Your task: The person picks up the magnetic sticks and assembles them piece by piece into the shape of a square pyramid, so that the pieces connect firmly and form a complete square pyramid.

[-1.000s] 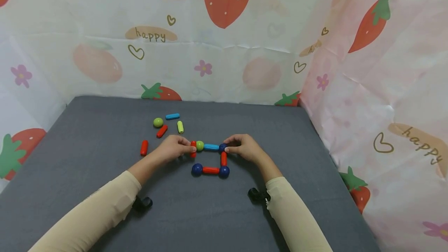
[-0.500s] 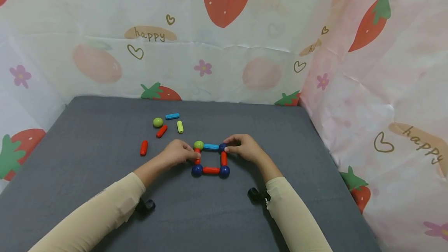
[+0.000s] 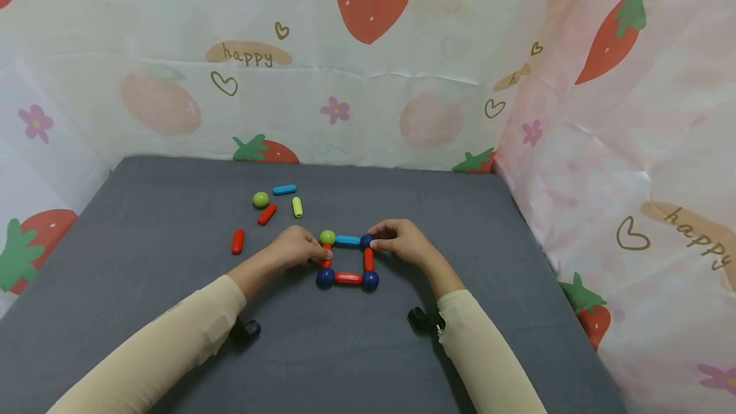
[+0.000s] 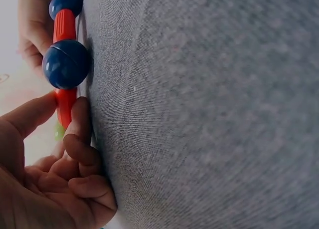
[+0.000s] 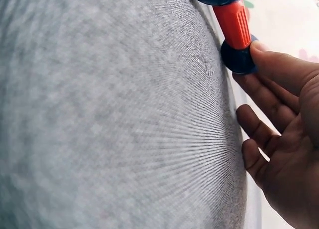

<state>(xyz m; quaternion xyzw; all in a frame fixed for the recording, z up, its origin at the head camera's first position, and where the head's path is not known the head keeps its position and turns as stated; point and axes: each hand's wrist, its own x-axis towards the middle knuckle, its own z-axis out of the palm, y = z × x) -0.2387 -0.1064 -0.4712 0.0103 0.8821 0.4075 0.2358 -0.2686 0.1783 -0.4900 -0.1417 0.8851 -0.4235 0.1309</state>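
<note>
firstly, one worktop, grey-covered. next, one four-sided ball-and-rod frame, lying mid-worktop between the hands. left hand, thumb and finger clamped on the frame's left red rod. right hand, clamped on its far right dark blue ball. left of frame: four loose rods, one loose green ball.

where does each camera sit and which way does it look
Head: on the head, facing forward and down at the rod-and-ball frame; left hand, right hand and sleeves show.
Left wrist: on the left wrist, facing the left hand, which pinches a red rod; part of the right hand shows beyond.
Right wrist: on the right wrist, facing the right hand pinching a blue ball.
Shared: head and left wrist both show that red rod.
</note>
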